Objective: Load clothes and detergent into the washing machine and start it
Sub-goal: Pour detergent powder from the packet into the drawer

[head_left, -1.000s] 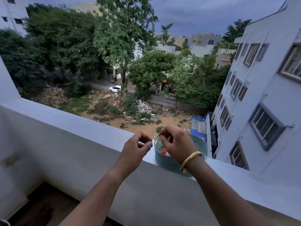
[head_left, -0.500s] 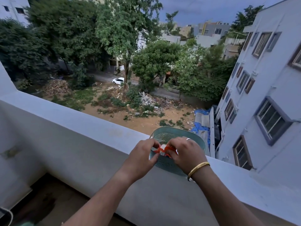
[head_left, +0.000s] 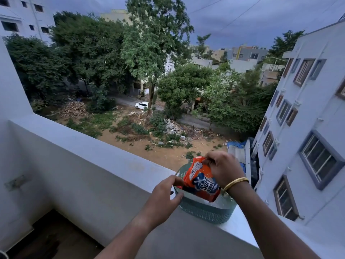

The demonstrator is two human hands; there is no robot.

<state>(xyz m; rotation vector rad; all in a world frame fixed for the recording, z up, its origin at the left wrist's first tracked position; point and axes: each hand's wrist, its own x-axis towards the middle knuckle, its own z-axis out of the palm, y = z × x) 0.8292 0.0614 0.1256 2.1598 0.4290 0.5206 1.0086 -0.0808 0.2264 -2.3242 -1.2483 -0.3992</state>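
Head view: an orange detergent packet (head_left: pixel 200 181) stands half out of a teal basket (head_left: pixel 205 212) on the balcony ledge (head_left: pixel 112 156). The right hand (head_left: pixel 224 170) pinches the packet's top corner in a closed grip. The left hand (head_left: pixel 164 193) grips the basket's near rim, fingers curled over it.
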